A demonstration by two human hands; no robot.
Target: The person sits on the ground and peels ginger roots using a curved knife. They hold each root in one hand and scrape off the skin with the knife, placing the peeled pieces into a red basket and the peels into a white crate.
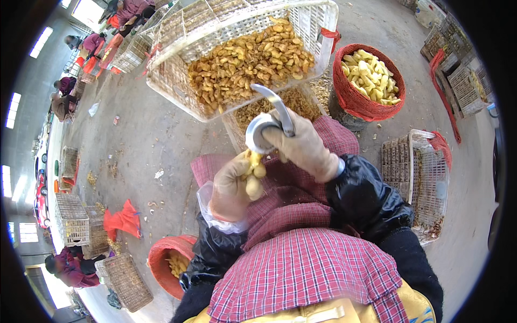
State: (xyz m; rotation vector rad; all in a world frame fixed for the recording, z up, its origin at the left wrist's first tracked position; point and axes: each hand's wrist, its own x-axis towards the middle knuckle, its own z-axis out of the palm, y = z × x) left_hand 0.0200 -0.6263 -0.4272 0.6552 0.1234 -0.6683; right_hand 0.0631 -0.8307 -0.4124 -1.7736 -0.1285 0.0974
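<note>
In my gloved left hand (232, 181) is a knobby, pale yellow root (254, 183), likely ginger, with rounded lobes hanging below the fingers. My gloved right hand (303, 145) grips a steel hand tool (278, 111) that has a round, cup-like head and a curved hook-shaped arm. The round head touches or nearly touches the root's top; its contact edge is hidden. Both hands are above my red plaid apron (307, 258). Beyond them, a tilted white plastic crate (238, 107) holds many brown, unpeeled roots (250, 60).
Scraps fill a lower crate (230, 129) under the tilted one. A red mesh-lined bucket (341, 97) of pale roots stands ahead to the right, another red mesh container (159, 258) at left. A white crate (410, 169) is at right. Several people sit among crates on the left.
</note>
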